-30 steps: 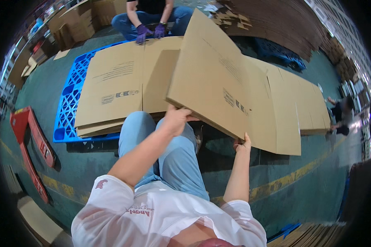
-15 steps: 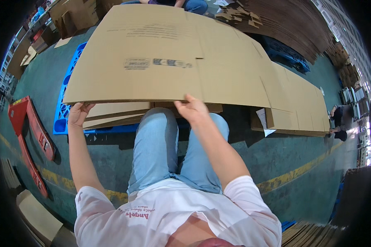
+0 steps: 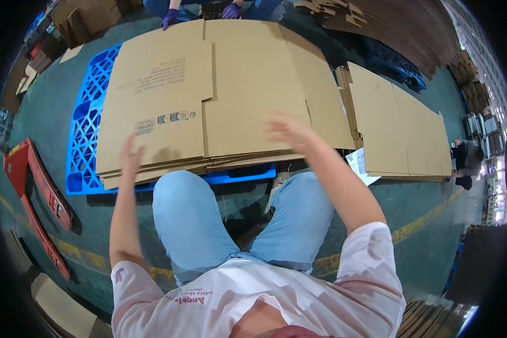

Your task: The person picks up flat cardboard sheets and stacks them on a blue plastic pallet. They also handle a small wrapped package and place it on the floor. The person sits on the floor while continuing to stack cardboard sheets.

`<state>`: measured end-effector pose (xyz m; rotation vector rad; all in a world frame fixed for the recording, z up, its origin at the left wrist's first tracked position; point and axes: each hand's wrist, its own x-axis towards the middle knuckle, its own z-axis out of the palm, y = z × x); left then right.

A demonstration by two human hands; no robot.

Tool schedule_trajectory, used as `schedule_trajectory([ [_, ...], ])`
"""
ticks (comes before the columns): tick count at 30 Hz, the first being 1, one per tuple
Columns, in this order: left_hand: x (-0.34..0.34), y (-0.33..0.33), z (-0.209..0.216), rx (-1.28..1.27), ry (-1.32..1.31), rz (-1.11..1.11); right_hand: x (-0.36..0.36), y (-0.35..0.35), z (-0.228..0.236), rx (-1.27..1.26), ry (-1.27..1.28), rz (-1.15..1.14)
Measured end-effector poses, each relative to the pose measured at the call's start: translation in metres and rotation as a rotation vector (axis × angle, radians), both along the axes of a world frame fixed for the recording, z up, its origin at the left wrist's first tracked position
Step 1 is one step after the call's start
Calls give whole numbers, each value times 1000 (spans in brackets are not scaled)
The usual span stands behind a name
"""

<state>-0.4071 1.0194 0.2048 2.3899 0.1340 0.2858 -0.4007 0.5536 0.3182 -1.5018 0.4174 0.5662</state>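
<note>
A large flattened cardboard box (image 3: 248, 67), with slots and printed marks, lies on top of a stack of similar flattened boxes on a blue plastic pallet (image 3: 87, 121). Over its near left part hovers my left hand (image 3: 130, 155), fingers apart, gripping nothing. My right hand (image 3: 290, 132) hangs above the right half of the sheet, its fingers stretched out and smeared by motion. Both hands look free of the cardboard. At the far edge a co-worker's purple-gloved hand (image 3: 169, 18) touches the sheet, and a second purple glove (image 3: 231, 10) shows beside it.
To the right stands another stack of flattened boxes (image 3: 397, 129), with a white paper sheet (image 3: 359, 163) at its near left corner. A red pallet jack (image 3: 45, 191) is on the green floor at left. Tall piles of brown cardboard (image 3: 397, 34) rise at the far right.
The sheet both hands held at its near edge now lies flat on the stack, turned and shifted. My hands have let go and lifted off. The co-worker's gloved hands have come into view.
</note>
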Motion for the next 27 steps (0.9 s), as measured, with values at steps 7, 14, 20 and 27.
schedule_trajectory([
  [7,7,-131,-3,451,6,-887,-21,-181,-149,125,157,-1092],
  [14,13,-144,-6,516,-69,-906,-15,-230,-187,640,64,-1279],
  [20,11,-146,-2,574,-84,-930,-42,-191,-89,546,-280,-1047],
  [27,4,-132,2,563,-146,-921,-37,-118,25,156,-687,-906],
])
